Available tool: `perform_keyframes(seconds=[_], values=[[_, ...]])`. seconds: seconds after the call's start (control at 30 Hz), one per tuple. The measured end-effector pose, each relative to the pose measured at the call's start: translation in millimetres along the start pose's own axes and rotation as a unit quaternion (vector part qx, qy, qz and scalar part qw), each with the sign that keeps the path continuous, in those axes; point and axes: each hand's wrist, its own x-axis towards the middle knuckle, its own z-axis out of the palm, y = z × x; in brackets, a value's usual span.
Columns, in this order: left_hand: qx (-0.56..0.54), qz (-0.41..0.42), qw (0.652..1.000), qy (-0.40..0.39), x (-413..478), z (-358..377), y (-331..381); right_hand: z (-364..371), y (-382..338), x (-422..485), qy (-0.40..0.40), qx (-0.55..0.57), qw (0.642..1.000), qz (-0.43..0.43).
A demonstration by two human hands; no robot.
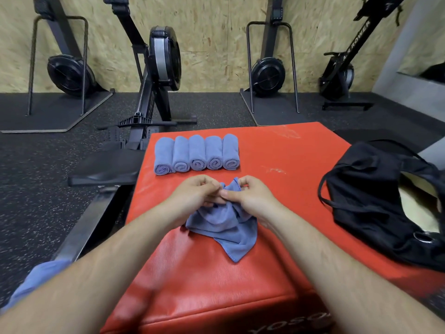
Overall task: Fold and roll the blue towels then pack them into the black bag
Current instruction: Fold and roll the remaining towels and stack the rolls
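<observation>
While the loose blue towel point(224, 227) lies crumpled on the middle of the red padded box point(204, 280), both hands meet over its far edge: the left hand point(195, 194) and the right hand point(250, 198) each have their fingers curled and pinch a bunched part of the cloth, thumbs close together, almost touching. The rest of the towel hangs and spreads toward the near side below the wrists, one corner pointing near and right. Just beyond the hands, on the far part of the box, five rolled towels point(197, 153) lie side by side in a row, touching one another, their spiral ends facing near. To the right, well apart from the hands, the black bag point(370, 189) sits slumped on the right edge of the box, its mouth open and its straps loose. At the near left, off the box, more blue cloth point(36, 280) shows beside the left forearm. A rowing machine point(159, 68) stands on the dark rubber floor point(31, 189) just left of the box, with others along the far chipboard wall point(216, 32).
</observation>
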Motion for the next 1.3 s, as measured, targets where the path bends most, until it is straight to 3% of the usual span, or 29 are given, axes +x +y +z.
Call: perform_keyframes(seconds=[0.17,0.33,0.5,0.9,1.13,1.3], values=[[-0.02,0.025,0.993,0.114,4.6,-2.5,3.8,0.1,-6.0,3.9,0.045,0.036,0.998,-0.018],[0.127,-0.024,0.984,0.12,8.9,-9.0,-6.1,-5.7,-12.6,5.6,0.061,0.13,0.99,-0.014],[0.062,0.026,0.994,0.083,9.2,-4.7,0.1,-6.6,-14.7,2.4,0.037,0.152,0.987,-0.026],[-0.039,0.093,0.957,0.273,6.4,-50.3,47.6,-61.0,-29.7,0.1,0.184,0.107,0.975,-0.057],[0.132,0.135,0.917,0.352,-18.5,-84.5,86.0,-94.6,-64.1,-30.4,0.173,0.124,0.973,-0.087],[0.051,0.136,0.928,0.344,-26.1,-91.2,138.2,-110.0,-121.7,-50.4,0.112,0.147,0.977,-0.108]])
